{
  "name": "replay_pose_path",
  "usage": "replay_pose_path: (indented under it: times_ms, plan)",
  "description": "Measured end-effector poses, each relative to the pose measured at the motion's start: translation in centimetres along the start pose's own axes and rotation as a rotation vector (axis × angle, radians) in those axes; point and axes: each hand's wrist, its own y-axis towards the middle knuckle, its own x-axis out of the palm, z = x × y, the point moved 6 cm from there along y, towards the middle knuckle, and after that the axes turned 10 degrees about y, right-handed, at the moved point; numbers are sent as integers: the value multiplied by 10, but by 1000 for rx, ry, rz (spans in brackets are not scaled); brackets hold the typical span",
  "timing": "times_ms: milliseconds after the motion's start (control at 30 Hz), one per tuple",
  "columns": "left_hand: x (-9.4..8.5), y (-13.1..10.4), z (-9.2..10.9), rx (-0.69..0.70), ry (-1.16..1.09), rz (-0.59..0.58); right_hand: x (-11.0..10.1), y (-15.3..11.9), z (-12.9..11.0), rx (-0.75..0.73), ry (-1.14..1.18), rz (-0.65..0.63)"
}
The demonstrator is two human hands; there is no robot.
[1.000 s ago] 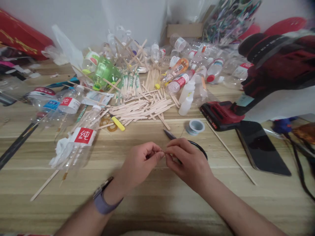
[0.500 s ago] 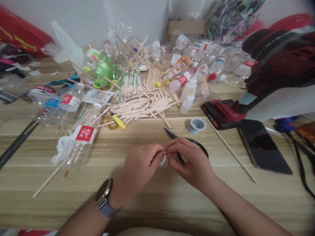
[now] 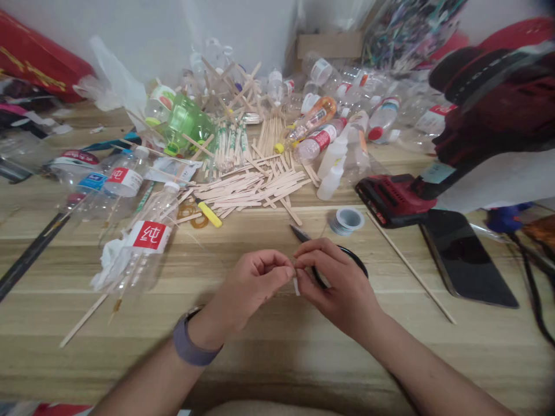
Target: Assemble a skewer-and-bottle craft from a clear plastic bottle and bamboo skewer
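Note:
My left hand (image 3: pixel 258 280) wears a watch and is closed in a pinch, its fingertips meeting those of my right hand (image 3: pixel 333 274). What the left fingertips hold is too small to make out. Pinched in my right hand is a small white strip (image 3: pixel 297 286), its lower end sticking out below the fingertips. Black-handled scissors (image 3: pixel 356 258) lie on the table partly hidden behind my right hand, their blade pointing up and left. Just beyond the scissors stands a grey spool (image 3: pixel 348 221) of thin line.
Wooden sticks (image 3: pixel 260 188) are heaped mid-table, with a yellow-handled tool (image 3: pixel 210 213) before them. A labelled plastic bottle (image 3: pixel 148 237) lies left. To the right are a phone (image 3: pixel 468 260), a thin stick (image 3: pixel 411 268) and a red-black power tool (image 3: pixel 396 199). Bottles crowd the back.
My left wrist has rolled, so the watch face has turned away and the strap shows. Its fingers have curled more visibly. The white strip now hangs straighter below my right fingertips.

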Motion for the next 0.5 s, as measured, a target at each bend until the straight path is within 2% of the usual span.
replay_pose_path:
  times_ms: [100, 200, 400, 500]
  plan:
    - [6, 1, -9, -120, -238, -66, -1, -1, -1, -16, -18, 24]
    - [9, 0, -13, -187, -372, -88, -2, -2, -2, -9, -47, 55]
    - [7, 1, -12, -190, -423, -49, 0, -2, -6, -77, -82, 29]
    - [4, 1, -11, -168, -389, -1, 0, -1, -5, -51, -38, 10]
